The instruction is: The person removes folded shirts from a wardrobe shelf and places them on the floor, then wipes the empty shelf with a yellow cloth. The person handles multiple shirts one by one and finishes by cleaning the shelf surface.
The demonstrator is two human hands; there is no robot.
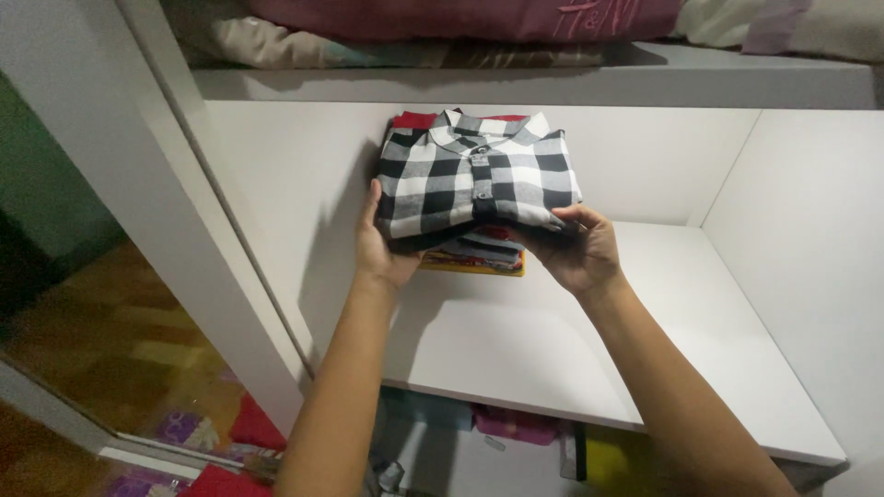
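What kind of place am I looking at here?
Probably a bedroom wardrobe: white shelves, a stack of folded clothes topped by a checked shirt held by both hands, and more folded fabric on the shelf above.

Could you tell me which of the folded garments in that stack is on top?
The black-and-white checked shirt, collar showing; red and yellow pieces lie beneath it.

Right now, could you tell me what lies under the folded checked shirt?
Under the checked shirt lies a stack of folded clothes, with red, grey and yellow edges showing; the shirt and both hands cover the rest.
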